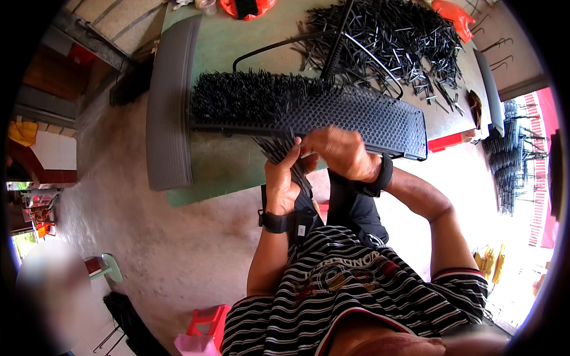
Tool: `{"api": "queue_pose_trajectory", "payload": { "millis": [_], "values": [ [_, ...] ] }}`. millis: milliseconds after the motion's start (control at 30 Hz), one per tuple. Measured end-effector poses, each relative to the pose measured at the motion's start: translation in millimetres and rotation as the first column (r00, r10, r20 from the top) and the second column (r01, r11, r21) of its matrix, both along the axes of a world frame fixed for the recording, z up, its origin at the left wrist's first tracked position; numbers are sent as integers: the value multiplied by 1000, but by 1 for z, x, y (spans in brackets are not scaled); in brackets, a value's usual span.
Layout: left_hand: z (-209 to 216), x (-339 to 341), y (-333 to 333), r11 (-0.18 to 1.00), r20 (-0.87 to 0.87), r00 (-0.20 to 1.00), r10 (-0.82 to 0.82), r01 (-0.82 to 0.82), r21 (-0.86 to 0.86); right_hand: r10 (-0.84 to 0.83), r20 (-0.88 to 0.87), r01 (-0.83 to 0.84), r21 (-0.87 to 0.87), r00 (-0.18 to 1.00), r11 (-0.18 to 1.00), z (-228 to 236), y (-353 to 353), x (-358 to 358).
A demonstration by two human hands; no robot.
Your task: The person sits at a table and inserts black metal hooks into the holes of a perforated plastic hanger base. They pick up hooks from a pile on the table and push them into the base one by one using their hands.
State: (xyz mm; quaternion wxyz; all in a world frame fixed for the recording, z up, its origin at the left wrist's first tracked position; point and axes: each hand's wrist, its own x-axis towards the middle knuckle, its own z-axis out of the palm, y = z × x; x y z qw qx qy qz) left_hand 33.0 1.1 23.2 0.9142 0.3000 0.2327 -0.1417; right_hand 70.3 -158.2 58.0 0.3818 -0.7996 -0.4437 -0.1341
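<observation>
A long black perforated panel (362,117) lies tilted at the table's near side. Dense black bristle tufts (237,98) fill its left part, while rows of bare holes show on the right. Just below the panel's near edge, my left hand (281,181) is closed round a bundle of thin black strips (272,148), whose ends fan out above the thumb. My right hand (339,149) is slightly blurred, right beside the left one, with its fingers bent and drawn together at the strips. What its fingertips pinch is hidden.
A large heap of loose black strips (386,44) covers the far right of the green table (214,172). A black wire frame (273,43) rises behind the panel. Grey curved sheets (169,107) stand at the table's left end. A red stool (208,323) sits on the floor.
</observation>
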Motion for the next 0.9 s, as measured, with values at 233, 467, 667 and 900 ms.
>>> {"api": "queue_pose_trajectory", "payload": {
  "millis": [233, 467, 667, 900],
  "values": [
    [-10, -2, 12, 994, 6, 998, 60, -61, 96, -67, -234, 83, 61, 970, 995, -12, 0, -11],
    [1, -11, 3, 980, 33, 999, 0, -7, 199, -88, -892, 340, 77, 444, 937, -7, 15, 26],
    [-10, -13, 15, 971, -6, 998, 60, -57, 230, -252, -562, 530, 410, 788, 742, 7, 27, 39],
    [-16, -11, 16, 975, -12, 996, 91, -87, 204, -395, -313, 481, 275, 864, 833, -5, 33, 52]
  ]
}}
